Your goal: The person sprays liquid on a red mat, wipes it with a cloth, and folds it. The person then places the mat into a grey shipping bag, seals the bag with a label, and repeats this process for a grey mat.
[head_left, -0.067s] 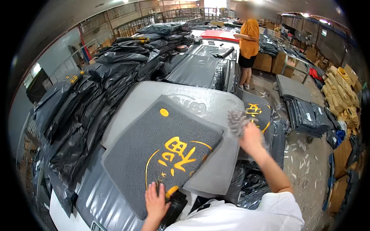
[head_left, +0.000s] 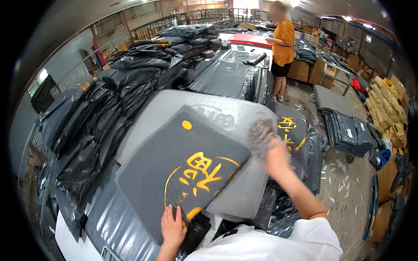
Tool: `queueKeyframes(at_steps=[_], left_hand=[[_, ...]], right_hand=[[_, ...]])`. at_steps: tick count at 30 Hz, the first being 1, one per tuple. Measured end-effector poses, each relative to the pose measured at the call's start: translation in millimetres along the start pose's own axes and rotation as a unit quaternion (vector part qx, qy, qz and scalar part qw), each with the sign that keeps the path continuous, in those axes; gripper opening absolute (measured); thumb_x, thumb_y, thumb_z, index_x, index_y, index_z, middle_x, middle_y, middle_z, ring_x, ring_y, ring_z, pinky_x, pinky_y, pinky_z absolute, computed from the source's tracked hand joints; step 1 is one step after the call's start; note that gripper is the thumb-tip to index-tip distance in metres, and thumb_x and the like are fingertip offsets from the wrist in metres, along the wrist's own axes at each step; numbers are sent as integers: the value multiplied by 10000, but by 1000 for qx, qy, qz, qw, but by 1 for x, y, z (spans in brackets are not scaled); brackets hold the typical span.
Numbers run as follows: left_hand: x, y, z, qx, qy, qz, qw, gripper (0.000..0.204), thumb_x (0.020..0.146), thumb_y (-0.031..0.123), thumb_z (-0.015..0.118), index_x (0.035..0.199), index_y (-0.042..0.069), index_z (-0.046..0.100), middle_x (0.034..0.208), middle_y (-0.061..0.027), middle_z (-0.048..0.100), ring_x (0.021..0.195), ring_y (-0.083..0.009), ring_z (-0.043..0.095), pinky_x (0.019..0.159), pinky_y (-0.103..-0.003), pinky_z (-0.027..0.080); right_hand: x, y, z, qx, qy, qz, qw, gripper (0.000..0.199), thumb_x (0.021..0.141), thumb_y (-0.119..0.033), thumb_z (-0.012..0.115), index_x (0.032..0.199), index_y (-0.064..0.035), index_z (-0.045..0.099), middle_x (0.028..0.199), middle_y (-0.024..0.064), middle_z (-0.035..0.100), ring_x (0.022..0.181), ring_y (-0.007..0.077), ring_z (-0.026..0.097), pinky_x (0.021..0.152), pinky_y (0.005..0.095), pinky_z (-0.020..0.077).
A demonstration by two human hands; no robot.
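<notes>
A dark grey doormat [head_left: 174,143] with yellow characters, an arc and a yellow dot lies askew over other mats. My left hand [head_left: 173,226] rests on its near edge, fingers stretched out and nothing held. Past the mat's right corner, my right hand [head_left: 277,158] is closed on a grey shaggy chenille cloth [head_left: 261,135], blurred by motion. Beneath the doormat lies a pale grey sheet [head_left: 165,104] with raised shapes showing through. Partly behind my right hand, a second dark mat [head_left: 298,126] with yellow characters shows.
Black plastic-wrapped bundles [head_left: 117,100] are heaped along the left. A person in an orange shirt [head_left: 284,43] stands at the far right of the table. Beyond the aisle are a stack of wrapped mats [head_left: 344,126] and tan sacks [head_left: 383,104]. White scraps litter the floor [head_left: 337,182].
My right hand has moved a little to the left with the grey shaggy cloth. My left hand stays on the mat's near edge.
</notes>
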State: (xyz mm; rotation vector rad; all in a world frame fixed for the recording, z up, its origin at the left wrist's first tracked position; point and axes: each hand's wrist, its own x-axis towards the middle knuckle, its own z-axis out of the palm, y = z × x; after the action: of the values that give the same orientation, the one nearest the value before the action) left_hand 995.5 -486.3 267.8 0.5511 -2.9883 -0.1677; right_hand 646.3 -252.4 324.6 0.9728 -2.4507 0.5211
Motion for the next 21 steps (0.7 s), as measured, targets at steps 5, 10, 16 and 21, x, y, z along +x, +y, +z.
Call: queueKeyframes(at_steps=[5,10,16,21], left_hand=[[-9,-23,-28,-3,95,-2,995,493,661,135,694,1131,38,582,1023,-144,624,965,-308,594,852,-407,467],[-3,18,-36,-50,269,-19,962,485,729,71,654,1195,14,533,1258,-174,513,1186,-321,473,974,-432,375],[10,7,-55,-201,334,-61,919,553,870,187,536,1379,33,382,1440,-193,326,1338,-376,281,1096,-460,205],[71,-21,-135,-360,154,46,919,508,934,245,448,1414,103,359,1493,-154,260,1393,-289,212,1109,-364,191]], right_hand=[[-35,-208,22,178,-264,-420,850,721,676,-221,685,1342,-104,437,1322,127,453,1216,299,426,958,420,400],[-9,-231,130,496,-252,-155,816,520,713,-288,717,1157,-67,563,976,141,629,909,307,600,836,379,472],[79,-223,-47,823,-170,189,509,502,745,-290,716,1163,-52,574,1079,94,612,994,221,585,867,308,453],[46,-162,-103,816,-5,316,484,618,758,-382,704,1241,-36,534,1282,78,518,1217,183,433,1043,325,283]])
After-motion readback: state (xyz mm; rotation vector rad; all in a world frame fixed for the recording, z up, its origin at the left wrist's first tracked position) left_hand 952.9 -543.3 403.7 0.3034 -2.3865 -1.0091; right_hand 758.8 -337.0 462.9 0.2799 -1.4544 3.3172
